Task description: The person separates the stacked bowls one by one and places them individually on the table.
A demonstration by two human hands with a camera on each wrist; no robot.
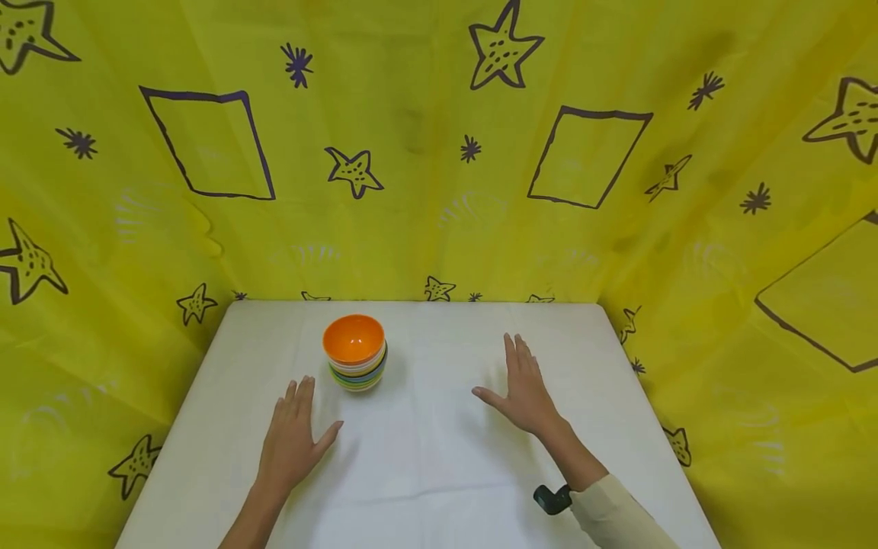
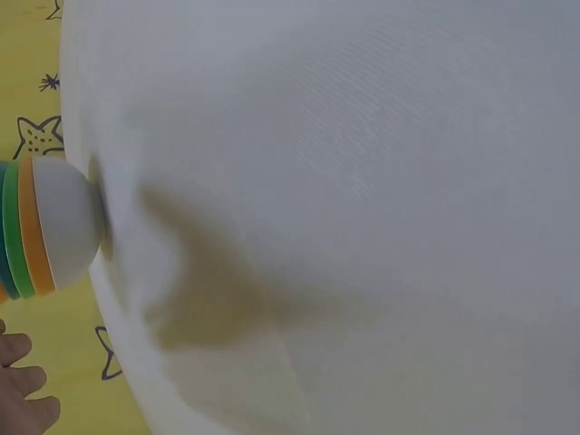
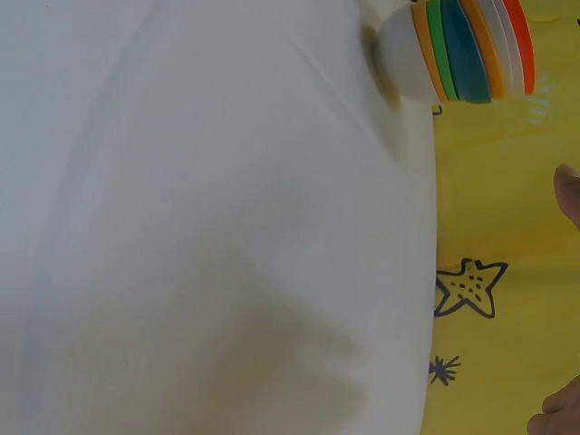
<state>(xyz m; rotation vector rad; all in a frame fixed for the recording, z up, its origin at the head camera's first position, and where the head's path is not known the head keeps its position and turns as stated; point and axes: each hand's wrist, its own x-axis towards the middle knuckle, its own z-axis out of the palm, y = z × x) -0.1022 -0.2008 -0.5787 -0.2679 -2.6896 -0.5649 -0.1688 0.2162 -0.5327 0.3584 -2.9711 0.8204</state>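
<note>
A stack of nested bowls (image 1: pixel 354 351) stands upright on the left half of the white table, an orange bowl on top and white, yellow, blue and green rims beneath. My left hand (image 1: pixel 291 438) hovers just in front of the stack, fingers straight and thumb spread, holding nothing. To the right of the stack, well apart from it, my right hand (image 1: pixel 524 393) is also held out with straight fingers and nothing in it. Both wrist views catch the stack sideways: the left one shows the bowls (image 2: pixel 63 227) at its edge, the right one the bowls (image 3: pixel 462 50) at the top.
A white cloth covers the table (image 1: pixel 425 457), with faint creases across it. Yellow curtains (image 1: pixel 411 229) with drawn stars and frames hang behind the table and at both sides. A dark wrist strap mount (image 1: pixel 552 499) sits by the right sleeve.
</note>
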